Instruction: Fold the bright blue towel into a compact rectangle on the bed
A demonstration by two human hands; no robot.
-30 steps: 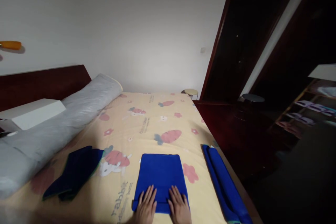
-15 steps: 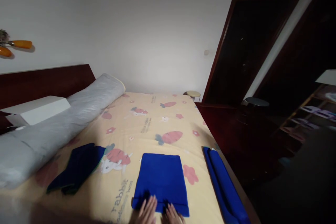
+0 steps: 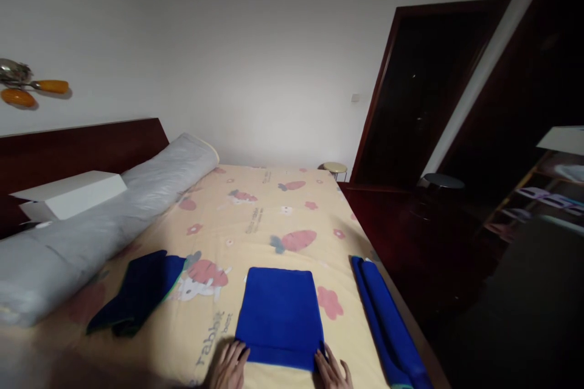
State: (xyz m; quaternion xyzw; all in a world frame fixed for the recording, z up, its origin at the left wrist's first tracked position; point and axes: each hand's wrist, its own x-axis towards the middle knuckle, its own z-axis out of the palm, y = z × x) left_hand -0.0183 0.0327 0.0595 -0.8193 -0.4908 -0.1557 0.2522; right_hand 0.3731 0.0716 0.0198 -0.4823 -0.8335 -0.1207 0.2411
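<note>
A blue cloth [image 3: 280, 310] lies folded into a flat rectangle on the bed, with a narrow folded band along its near edge. My left hand [image 3: 232, 364] has its fingers closed at the near left corner of this cloth. At the opposite near corner, my right hand [image 3: 332, 368] grips the edge, its outer fingers slightly apart. The thumbs are mostly hidden. To the left, a crumpled dark blue cloth [image 3: 141, 292] with a green edge rests on the sheet. Another blue cloth [image 3: 387, 322], long and folded, lies along the bed's right side.
A patterned yellow sheet [image 3: 255, 225] covers the bed. A grey rolled bundle [image 3: 137, 209] and a white box [image 3: 82, 194] lie near the dark headboard [image 3: 82, 146]. Beyond the bed are a round stool [image 3: 335, 167], a dark stool [image 3: 442, 181] and a shelf rack [image 3: 547, 194].
My hands have moved apart from the middle of the near edge out to the cloth's two near corners. The other cloths stay where they lay; the camera view has shifted slightly.
</note>
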